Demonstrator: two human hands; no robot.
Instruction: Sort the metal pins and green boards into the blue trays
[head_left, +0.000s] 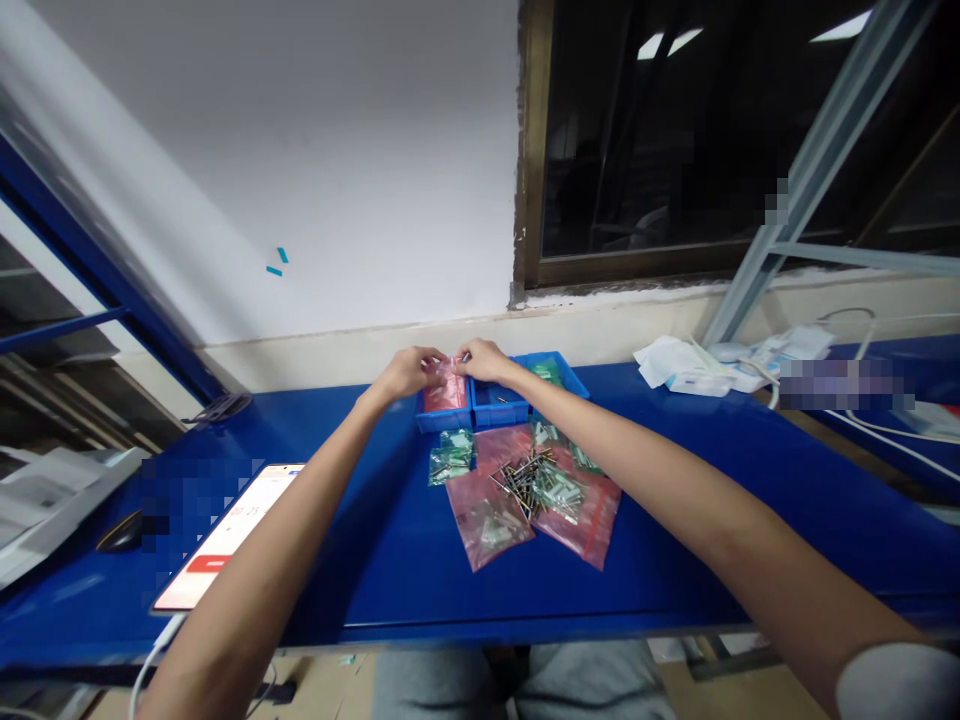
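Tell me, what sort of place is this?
Probably a workshop bench for small parts: a blue table holds blue bins, pink plastic bags and a loose pile of thin metal pieces.

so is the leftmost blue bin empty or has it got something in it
Not empty: pink plastic shows inside the leftmost blue bin, above its front wall. How full it is underneath, I cannot tell.
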